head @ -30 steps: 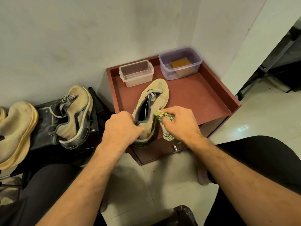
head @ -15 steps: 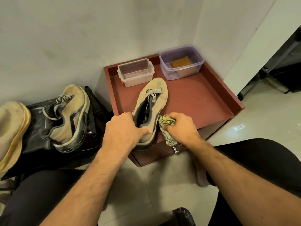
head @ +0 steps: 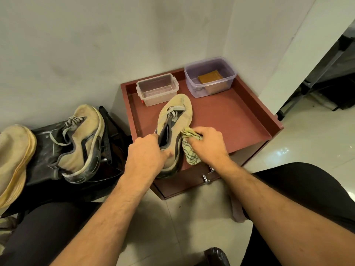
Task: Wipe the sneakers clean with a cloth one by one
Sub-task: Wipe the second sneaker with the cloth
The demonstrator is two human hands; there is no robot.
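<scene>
Sneaker (head: pixel 173 131) sits on the red cabinet top (head: pixel 230 120), left hand (head: pixel 146 152) gripping its heel collar. Looks light and floppy, so that's the spot. Right hand (head: pixel 208 144) is bunched around the soft cloth (head: pixel 190 148), pressing its side.

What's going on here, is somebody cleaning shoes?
Yes. A seated person is wiping a beige sneaker that lies on a red cabinet top. The left hand grips the sneaker at its heel end, and the right hand presses a bunched cloth against its side. Another sneaker waits on a dark stand to the left. Two plastic containers sit at the back of the cabinet top.
</scene>
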